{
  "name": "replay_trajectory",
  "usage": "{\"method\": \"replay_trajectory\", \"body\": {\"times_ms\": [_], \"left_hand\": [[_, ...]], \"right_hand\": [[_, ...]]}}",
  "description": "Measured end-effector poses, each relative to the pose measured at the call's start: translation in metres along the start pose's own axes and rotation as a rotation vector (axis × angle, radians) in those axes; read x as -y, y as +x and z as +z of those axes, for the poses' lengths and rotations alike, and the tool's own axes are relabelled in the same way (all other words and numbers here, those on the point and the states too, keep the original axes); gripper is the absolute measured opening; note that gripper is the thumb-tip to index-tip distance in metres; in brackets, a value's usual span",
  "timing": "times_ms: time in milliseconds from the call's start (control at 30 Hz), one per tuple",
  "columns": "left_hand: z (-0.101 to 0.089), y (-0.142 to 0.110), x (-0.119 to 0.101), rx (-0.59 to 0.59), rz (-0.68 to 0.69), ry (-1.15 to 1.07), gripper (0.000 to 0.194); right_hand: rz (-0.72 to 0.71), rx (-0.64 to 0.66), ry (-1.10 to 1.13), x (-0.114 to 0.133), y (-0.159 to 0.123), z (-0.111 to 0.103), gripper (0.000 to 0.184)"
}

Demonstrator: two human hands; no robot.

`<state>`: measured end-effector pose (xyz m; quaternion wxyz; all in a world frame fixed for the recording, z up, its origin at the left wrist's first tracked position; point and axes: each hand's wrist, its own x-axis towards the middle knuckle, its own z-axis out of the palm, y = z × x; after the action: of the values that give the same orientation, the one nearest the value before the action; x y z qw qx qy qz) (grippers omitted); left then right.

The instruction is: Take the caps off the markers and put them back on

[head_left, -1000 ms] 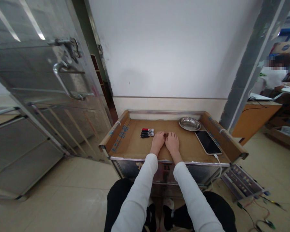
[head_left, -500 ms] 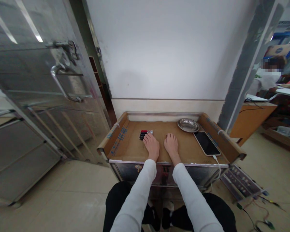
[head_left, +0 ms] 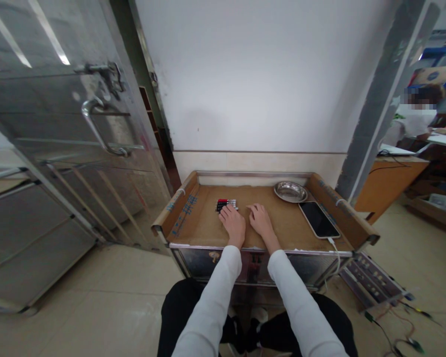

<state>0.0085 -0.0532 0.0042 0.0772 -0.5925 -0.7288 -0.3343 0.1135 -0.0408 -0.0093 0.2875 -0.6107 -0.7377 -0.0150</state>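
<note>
A short row of thin black sticks with one red one and pale ends (head_left: 226, 202), pen-like but too small to name surely, lies on the cardboard-lined tabletop (head_left: 208, 233). My left hand (head_left: 233, 225) lies palm down at the near side of the row. Its fingers are outstretched, and the fingertips touch or cover the nearest sticks. To the right, my right hand (head_left: 260, 221) hovers or rests low over the cardboard, fingers apart and pointing toward the row's right end. Nothing shows in it. The undersides of both hands are hidden.
A round metal dish (head_left: 290, 192) stands at the back right. Next to it lies a phone (head_left: 318, 219) with a white cable (head_left: 333, 245) hanging over the front edge. Raised cardboard sides (head_left: 176, 206) bound the table. A metal door (head_left: 107, 124) is at left; a person sits far right.
My right hand has turned and stretched its fingers leftward, toward the sticks. My left hand stays by the row, with slightly more of the sticks showing. The view has shifted a little.
</note>
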Motion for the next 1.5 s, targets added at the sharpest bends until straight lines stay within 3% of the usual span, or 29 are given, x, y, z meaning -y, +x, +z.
{"method": "replay_trajectory", "body": {"times_ms": [133,267,367,500,633,867,1067,1500], "left_hand": [[0.001,-0.003,0.002,0.016,0.079,-0.008,0.032],[0.003,-0.002,0.002,0.160,0.319,-0.038,0.030],[0.004,-0.001,0.001,0.235,0.398,-0.080,0.027],[0.006,0.005,0.001,0.300,0.389,-0.238,0.027],[0.009,0.013,0.001,0.292,0.382,-0.605,0.027],[0.011,0.024,-0.011,0.138,0.083,-0.966,0.023],[0.010,0.036,-0.020,0.129,0.047,-1.041,0.018],[0.019,0.049,-0.011,0.058,0.005,-1.039,0.020]], "right_hand": [[-0.014,0.034,0.006,0.002,0.000,-0.002,0.038],[-0.040,0.077,-0.017,0.003,0.001,-0.003,0.035],[-0.006,0.087,-0.082,0.003,0.002,-0.003,0.030],[0.063,0.055,-0.124,0.001,0.003,-0.002,0.026],[0.111,0.006,-0.100,-0.005,0.007,0.002,0.023],[0.108,-0.095,0.005,-0.015,0.014,0.013,0.027],[0.133,-0.153,0.051,-0.019,0.015,0.019,0.029],[0.136,-0.172,0.192,-0.017,0.015,0.013,0.028]]}}
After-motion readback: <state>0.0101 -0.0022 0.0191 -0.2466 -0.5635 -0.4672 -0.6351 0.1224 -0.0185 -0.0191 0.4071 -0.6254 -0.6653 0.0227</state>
